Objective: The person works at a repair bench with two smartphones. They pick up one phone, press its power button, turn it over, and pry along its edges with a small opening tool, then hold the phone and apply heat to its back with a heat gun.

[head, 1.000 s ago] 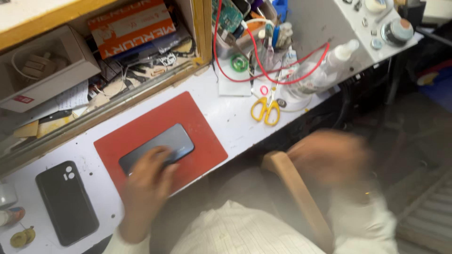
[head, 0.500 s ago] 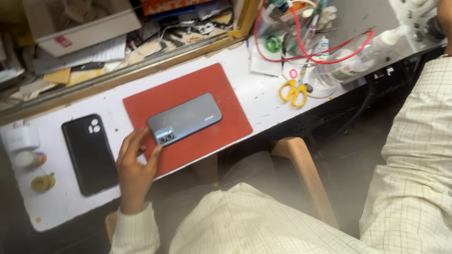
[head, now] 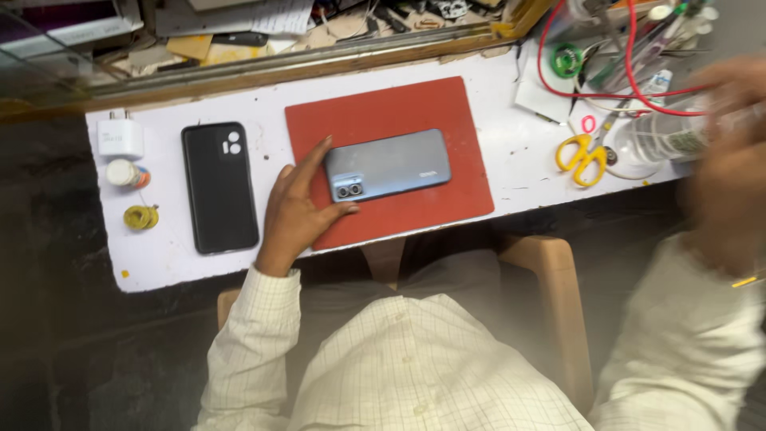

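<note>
- Our left hand (head: 299, 203) lies spread over the near-left corner of the red mat (head: 389, 160), thumb and fingers bracketing the camera end of the grey phone (head: 388, 165), which lies face down in the middle of the mat.
- Our right hand (head: 730, 160) is up at the far right, too blurred for us to tell whether it grips anything; it hovers near the clear bottle (head: 666, 136) and the red wires (head: 606, 76).
- Risk as we judge it: the right hand could snag those wires or tip the bottle, with the yellow scissors (head: 582, 156) lying just left of it.
- The phone has only a narrow strip of mat between it and the tabletop (head: 511, 140) edge nearest us, so a push from the left hand could slide it off.
- Left of the hand the black case (head: 219, 186) lies close; beyond it sit a white charger (head: 120, 137) and a small yellow spool (head: 141, 216).
- Open room: bare mat to the right of the phone.
</note>
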Demonstrator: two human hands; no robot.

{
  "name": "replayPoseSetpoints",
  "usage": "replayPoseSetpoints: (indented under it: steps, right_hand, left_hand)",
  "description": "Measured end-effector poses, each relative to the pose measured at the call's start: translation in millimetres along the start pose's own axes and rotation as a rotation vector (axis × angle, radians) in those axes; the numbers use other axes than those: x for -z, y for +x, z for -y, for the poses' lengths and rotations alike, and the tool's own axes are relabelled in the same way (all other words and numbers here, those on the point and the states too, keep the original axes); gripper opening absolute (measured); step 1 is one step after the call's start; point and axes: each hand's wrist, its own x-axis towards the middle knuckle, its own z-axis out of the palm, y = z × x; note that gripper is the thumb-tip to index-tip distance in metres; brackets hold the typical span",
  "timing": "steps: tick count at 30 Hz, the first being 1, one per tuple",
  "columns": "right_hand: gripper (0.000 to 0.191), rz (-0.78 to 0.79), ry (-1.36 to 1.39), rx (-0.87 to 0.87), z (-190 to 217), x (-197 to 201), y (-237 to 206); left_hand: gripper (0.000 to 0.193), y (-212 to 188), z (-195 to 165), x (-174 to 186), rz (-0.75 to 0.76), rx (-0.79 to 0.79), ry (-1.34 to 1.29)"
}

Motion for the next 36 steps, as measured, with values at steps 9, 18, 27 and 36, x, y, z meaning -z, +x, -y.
replayPoseSetpoints:
  steps: [9, 18, 27, 36]
  right_hand:
    - [0.026, 0.358, 0.362, -0.072, 56.1, -119.1, -65.8]
    - [0.047, 0.4, 0.1, 0.076, 69.1, -156.9, -96.5]
    - [0.085, 0.517, 0.085, 0.254, 123.4, -191.9, -115.1]
    - [0.061, 0.496, 0.312, 0.242, 96.2, -153.1, -103.1]
  left_hand:
    - [0.117, 0.1, 0.1, -8.5, 0.014, -0.033, -0.005]
    - [0.114, -4.2, 5.0, -8.9, -0.005, -0.052, -0.05]
    - [0.112, -3.9, 7.6, -8.8, -0.012, -0.069, -0.07]
    - [0.105, -2.8, 5.5, -5.9, -0.005, -0.12, -0.017]
